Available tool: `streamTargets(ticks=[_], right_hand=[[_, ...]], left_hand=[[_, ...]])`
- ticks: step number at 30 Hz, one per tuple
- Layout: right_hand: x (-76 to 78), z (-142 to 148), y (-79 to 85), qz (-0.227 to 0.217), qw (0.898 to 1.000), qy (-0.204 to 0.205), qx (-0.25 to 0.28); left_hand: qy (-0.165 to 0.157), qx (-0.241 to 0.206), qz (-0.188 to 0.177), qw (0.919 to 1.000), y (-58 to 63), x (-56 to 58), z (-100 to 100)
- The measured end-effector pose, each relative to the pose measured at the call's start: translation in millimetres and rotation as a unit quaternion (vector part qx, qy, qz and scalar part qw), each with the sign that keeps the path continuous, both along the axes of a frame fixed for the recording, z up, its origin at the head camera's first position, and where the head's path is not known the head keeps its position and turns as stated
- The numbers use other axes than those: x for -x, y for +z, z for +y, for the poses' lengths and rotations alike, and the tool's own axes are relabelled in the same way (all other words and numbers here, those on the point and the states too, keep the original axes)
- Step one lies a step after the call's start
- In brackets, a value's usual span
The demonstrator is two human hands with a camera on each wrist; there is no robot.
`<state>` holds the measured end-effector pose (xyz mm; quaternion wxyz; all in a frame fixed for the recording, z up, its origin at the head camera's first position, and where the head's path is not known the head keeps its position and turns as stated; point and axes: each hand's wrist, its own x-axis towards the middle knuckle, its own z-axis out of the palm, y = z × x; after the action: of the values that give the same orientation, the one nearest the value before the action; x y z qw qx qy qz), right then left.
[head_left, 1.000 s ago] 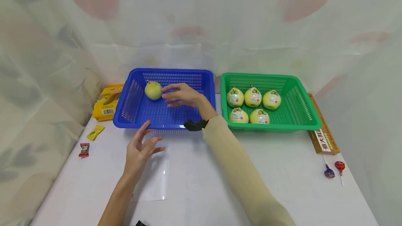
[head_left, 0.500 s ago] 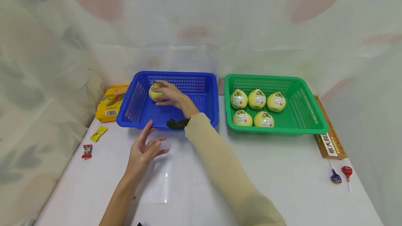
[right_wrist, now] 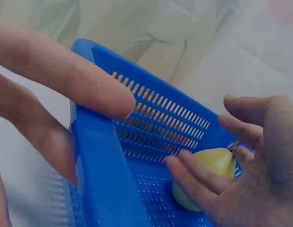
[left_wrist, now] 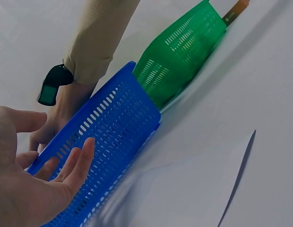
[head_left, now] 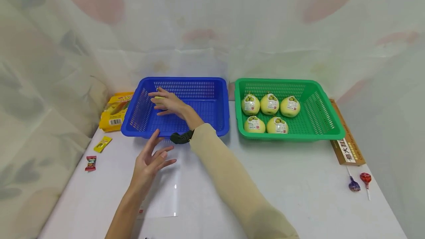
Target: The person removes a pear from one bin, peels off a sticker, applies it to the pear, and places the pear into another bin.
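Observation:
A yellow-green pear with a stem sits at the left end of a blue plastic basket. My right hand reaches over the basket's front side with its fingers spread about the pear, which it mostly covers in the head view. In the right wrist view the fingers lie in front of the pear, loosely bent; firm contact cannot be made out. My left hand hovers by the basket's front rim, fingers apart and nothing in them. From the left wrist view, this hand is close to the basket wall.
A green basket to the right holds several labelled pears. Left lie a yellow snack bag and small wrapped sweets. Far right are a brown box and two lollipops. A clear sheet lies in front.
My right hand has moved left within the blue basket, from beside the pear to over it. The left hand has stayed near the front rim.

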<state>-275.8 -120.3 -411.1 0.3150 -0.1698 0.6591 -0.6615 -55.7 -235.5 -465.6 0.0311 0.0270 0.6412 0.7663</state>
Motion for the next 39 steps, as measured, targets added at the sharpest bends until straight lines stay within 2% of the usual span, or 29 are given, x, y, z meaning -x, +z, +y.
streamTargets(ticks=[4,8,13,21,24,27,31,35,39], right_hand=[[-2.3,-3,1.8,0.003,1.0,0.016,-0.027],[-2.4,-2,1.4,0.015,0.999,0.007,-0.045],[-0.8,-2,-0.3,0.032,0.998,0.004,-0.052],[2.5,-8,-1.0,0.019,0.999,0.002,-0.047],[2.2,-11,-1.6,0.035,0.998,-0.005,-0.054],[2.4,-9,-2.5,0.065,0.996,-0.043,-0.052],[3.0,-3,-4.4,0.102,0.982,-0.154,-0.04],[4.5,6,-6.5,0.094,0.962,-0.254,-0.042],[7.2,17,-7.5,0.083,0.947,-0.301,-0.068]], left_hand=[[-0.006,0.002,0.003,1.0,-1.5,0.0,1],[-0.009,0.008,0.005,0.9999,-2.1,0.1,1],[-0.007,0.009,0.009,0.9999,-2.5,-0.5,0],[-0.007,0.004,0.012,0.9999,-5.6,0.1,-2],[-0.008,0.009,0.008,0.9999,-4.5,-0.2,-2],[-0.011,0.009,0.009,0.9999,-3.7,0.6,-1],[-0.006,0.016,0.006,0.9998,-3.1,0.6,0],[-0.003,0.026,0.001,0.9997,-3.1,0.3,0],[-0.002,0.026,0.003,0.9997,-3.0,0.1,0]])
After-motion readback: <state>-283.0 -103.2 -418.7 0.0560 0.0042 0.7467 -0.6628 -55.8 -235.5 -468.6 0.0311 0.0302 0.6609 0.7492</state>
